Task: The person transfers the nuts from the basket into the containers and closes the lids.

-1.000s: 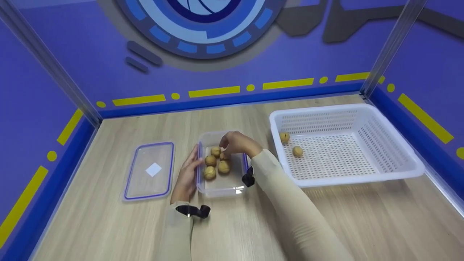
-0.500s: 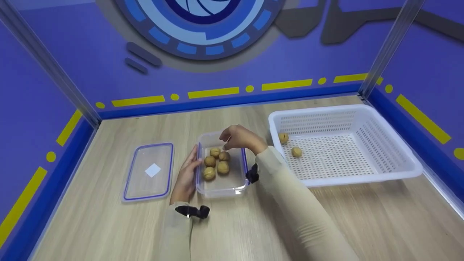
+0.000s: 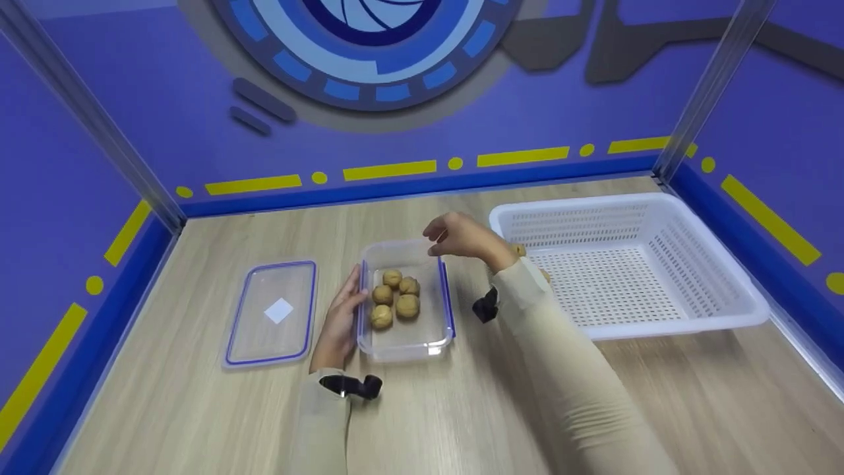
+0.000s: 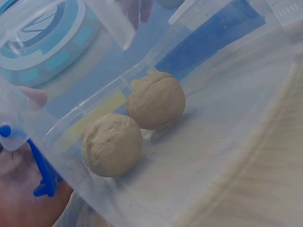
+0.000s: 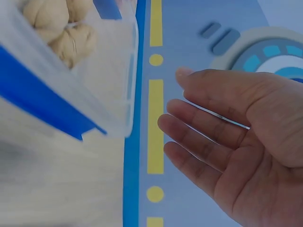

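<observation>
A clear plastic food container [image 3: 432, 330] with blue side clips stands on the table, holding several walnuts [image 3: 407, 305] grouped toward its left side. My left hand [image 3: 337, 326] holds the container's left wall, thumb at the rim and fingers along the outside. Through the clear plastic, the left wrist view shows two walnuts [image 4: 112, 145] close up. Above the container's far right corner is my right hand [image 3: 461, 236], its fingers relaxed and slightly bent. The right wrist view shows that hand [image 5: 227, 137] with nothing in its palm or between its fingers.
A white perforated basket [image 3: 606, 284] stands at the right; two walnuts [image 3: 520, 250] at its left side are partly hidden by my right arm. Left of the container lies its clear lid [image 3: 270, 336] with a blue seal. Blue-purple panels [image 3: 395, 142] enclose the table.
My right hand has risen out of the container and moved right, away from the walnut it was touching, which stays among the others. My left hand has kept its place.
</observation>
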A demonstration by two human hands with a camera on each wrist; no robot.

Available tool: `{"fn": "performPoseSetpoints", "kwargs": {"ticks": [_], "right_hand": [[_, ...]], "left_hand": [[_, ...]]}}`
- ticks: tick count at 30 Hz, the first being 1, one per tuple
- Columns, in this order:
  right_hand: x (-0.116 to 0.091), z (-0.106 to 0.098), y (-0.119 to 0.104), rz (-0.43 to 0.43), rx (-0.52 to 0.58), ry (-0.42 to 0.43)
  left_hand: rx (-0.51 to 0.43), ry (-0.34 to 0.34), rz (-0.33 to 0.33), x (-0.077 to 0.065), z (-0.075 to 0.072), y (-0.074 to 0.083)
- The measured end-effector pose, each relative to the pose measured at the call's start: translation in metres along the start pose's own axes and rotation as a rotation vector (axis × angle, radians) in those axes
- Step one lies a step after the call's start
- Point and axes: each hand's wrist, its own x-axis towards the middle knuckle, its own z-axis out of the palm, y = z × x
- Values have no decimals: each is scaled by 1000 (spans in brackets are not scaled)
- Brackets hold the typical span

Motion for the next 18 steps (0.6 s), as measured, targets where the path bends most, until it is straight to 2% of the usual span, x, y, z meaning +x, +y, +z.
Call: {"fn": "performPoseSetpoints", "kwargs": {"ticks": [9, 18], "right_hand": [[-14, -19, 20, -11, 36, 54], [-27, -38, 39, -4, 12, 93]], "left_hand": [[33, 6, -1, -1, 0, 0], [-8, 7, -1, 1, 0, -1]]}}
